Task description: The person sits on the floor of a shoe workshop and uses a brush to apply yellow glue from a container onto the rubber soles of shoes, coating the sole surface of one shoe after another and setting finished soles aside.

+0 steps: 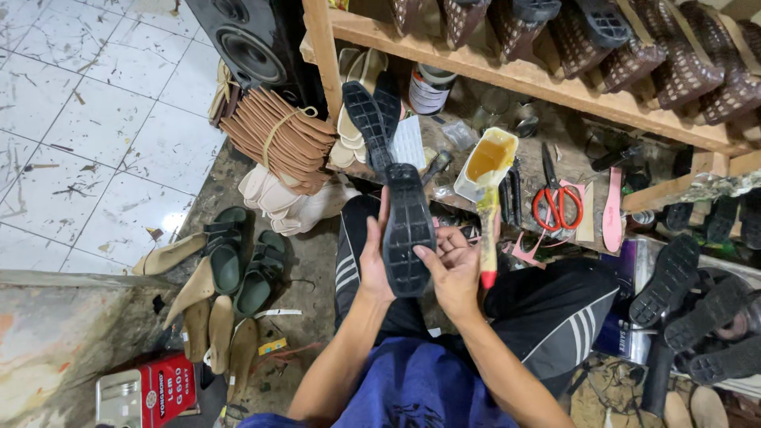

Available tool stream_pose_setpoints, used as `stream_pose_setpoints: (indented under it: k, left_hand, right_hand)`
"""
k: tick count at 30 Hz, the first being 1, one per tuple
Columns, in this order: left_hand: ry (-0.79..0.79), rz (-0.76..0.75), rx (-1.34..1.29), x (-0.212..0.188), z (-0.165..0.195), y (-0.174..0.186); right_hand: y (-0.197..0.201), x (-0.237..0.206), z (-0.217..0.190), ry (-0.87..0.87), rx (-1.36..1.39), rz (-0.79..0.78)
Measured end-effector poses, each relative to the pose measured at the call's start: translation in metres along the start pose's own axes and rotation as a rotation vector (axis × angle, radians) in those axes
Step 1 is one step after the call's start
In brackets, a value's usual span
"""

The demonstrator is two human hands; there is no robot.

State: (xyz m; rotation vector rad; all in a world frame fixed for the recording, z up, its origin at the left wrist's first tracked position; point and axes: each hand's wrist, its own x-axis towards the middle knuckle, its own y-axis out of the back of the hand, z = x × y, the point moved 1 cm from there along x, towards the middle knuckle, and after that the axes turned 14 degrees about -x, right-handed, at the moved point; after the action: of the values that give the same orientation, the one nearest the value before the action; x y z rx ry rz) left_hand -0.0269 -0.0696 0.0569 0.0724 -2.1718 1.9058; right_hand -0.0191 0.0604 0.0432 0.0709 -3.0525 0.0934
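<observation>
Black rubber sole (407, 230) held between both hands, left (372, 265) gripping it, right (458, 269) also clasping a brush (487, 238).

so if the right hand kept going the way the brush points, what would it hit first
Probably the tub of yellow glue just above the brush in the right hand; depth is hard to judge.
</observation>
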Motion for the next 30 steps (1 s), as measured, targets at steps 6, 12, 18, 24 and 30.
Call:
stream_pose_setpoints:
  k: [6,12,18,24,30]
  left_hand:
    - [-0.006,0.11,-0.074,0.001,0.017,-0.01]
    - [-0.07,-0.171,-0.117,-0.027,0.037,-0.054]
    - [-0.22,0.406,-0.168,-0.027,0.045,-0.055]
    - [-0.164,0.239,-0.159,-0.033,0.041,-0.034]
    - [-0.062,0.184,0.04,-0.004,0.01,-0.008]
  right_hand:
    - [0.061,0.057,-0.025,0.191,-0.38,0.392]
    - [0.141,0.136,-0.002,0.206,-0.916,0.168]
    - [0.124,0.156,0.016,0.369,-1.51,0.043]
    - [0.141,0.145,-0.008,0.437,-1.511,0.047]
    - [0.138,0.114,-0.05,0.042,-1.443,-0.047]
